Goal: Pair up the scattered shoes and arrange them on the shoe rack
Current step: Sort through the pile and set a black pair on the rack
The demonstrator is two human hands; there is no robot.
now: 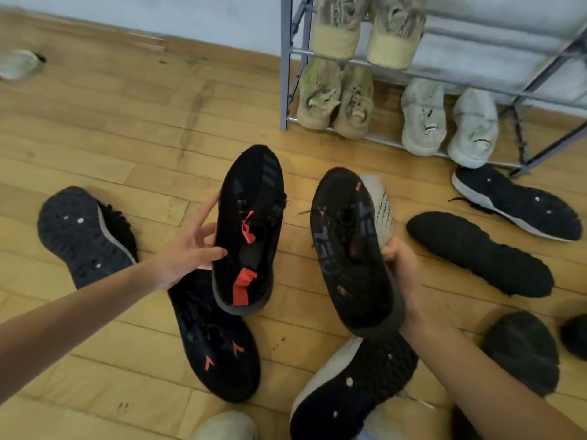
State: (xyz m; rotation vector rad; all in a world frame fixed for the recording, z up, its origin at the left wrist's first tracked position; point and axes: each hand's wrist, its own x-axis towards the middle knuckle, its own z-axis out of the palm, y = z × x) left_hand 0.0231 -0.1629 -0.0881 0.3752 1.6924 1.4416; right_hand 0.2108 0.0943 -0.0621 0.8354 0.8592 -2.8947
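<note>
**Held items**
- Left grip [187, 246]: fingers spread and nearly straight against the side of a black shoe with red tabs [247, 230]. The shoe is toe-up, with its heel on a black shoe with orange marks [219, 338] that lies on the floor. Whether the fingers hook behind the sole cannot be told.
- Right grip [401, 262]: fingers curled and clamped round the edge of a second black shoe [349, 249], opening toward the camera. The fingertips are hidden behind it, and its side lettering is too dark to read.

**Shoe rack** [287, 74] (grey metal, by the wall, top and right side cut off)
- Upper tier: beige pair [336, 30], with the tops out of frame.
- Lower tier, left: second beige pair [320, 93].
- Lower tier, right: pale grey pair [422, 119].

**Wooden floor** [127, 138]
- Dark sole-up shoe [85, 236], far left, partly behind the left forearm.
- White knit shoe [381, 208], mostly hidden behind the right-held shoe.
- Black knit shoe [476, 252] and, beyond it, a black shoe with a white sole edge [517, 204] by the rack's foot.
- Black sole-up shoe with a white rim [352, 382], below the right grip.
- Dark rounded shoe [521, 350], partly behind the right forearm.
- Another dark shape [575, 338], cut off at the right edge.
- Pale shoe [225, 425], cropped at the bottom edge.
- Pale blurred shoe [20, 65], cut off at far upper left.
</note>
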